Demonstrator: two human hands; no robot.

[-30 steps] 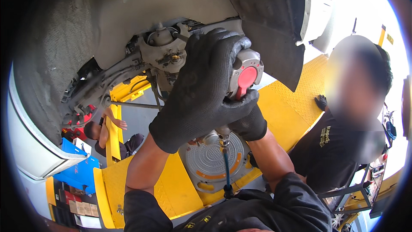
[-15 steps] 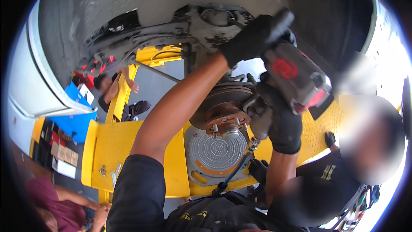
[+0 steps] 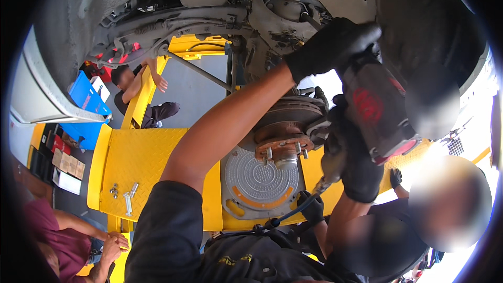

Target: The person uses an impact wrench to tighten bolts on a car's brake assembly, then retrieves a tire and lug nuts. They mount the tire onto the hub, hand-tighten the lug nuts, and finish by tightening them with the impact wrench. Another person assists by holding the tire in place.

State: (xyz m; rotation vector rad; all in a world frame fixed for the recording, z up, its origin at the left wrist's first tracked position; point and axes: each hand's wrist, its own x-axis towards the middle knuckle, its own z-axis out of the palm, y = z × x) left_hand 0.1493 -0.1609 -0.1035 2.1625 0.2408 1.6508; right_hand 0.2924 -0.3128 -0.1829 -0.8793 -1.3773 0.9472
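Observation:
My left hand (image 3: 338, 47), in a black glove, is closed round the front of a grey-and-red impact wrench (image 3: 377, 112), beside a long extension bar (image 3: 312, 20) reaching up into the suspension (image 3: 272, 26). My right hand (image 3: 353, 154), also gloved, grips the wrench's handle, from which a blue air hose (image 3: 293, 212) runs down. Below my left arm sits a rusty hub (image 3: 277, 144) with several studs, in front of a brake disc (image 3: 275, 110) and caliper, partly hidden by the wrench.
Yellow ramp (image 3: 146, 144) carries a round turn plate (image 3: 262, 178) and loose bolts (image 3: 128, 202). Wheel arch (image 3: 419, 15) surrounds the work. One co-worker (image 3: 133, 94) crouches behind the ramp, another in maroon (image 3: 63, 230) is lower left, a third (image 3: 393, 230) in black is close right. Blue case (image 3: 84, 105) at left.
The wrench has swung rightward and now lies side-on, with my hands and forearms moved right, uncovering the hub and disc. The co-worker in maroon has come into view; the right one sits lower.

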